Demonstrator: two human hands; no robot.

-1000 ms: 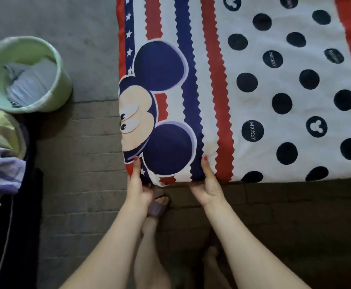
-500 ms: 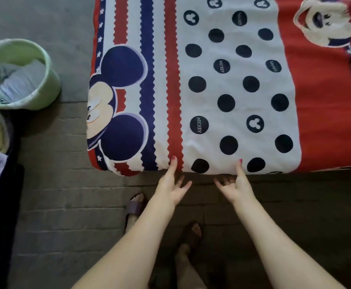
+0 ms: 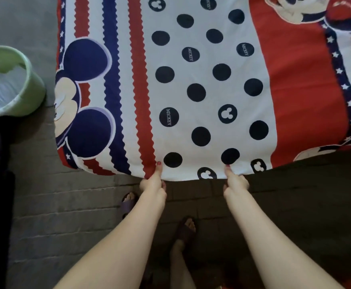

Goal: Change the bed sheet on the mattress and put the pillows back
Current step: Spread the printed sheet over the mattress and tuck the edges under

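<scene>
Head view: near edge of the mattress (image 3: 307,155), seen from above.
Sheet: the printed bed sheet (image 3: 201,80) covers the mattress top and hangs over its near edge and near-left corner.
Left hand (image 3: 152,182): thumb on top, fingers curled under — pinching the sheet's hem at the near edge.
Right hand (image 3: 234,181): same pinch, further right along that edge.
Step in hand: probably drawing the hem down and tucking it — pull evenly with both hands, keeping the stripes straight.
Pillows: not in view.
Floor: green basket (image 3: 27,86) off the left edge.
</scene>
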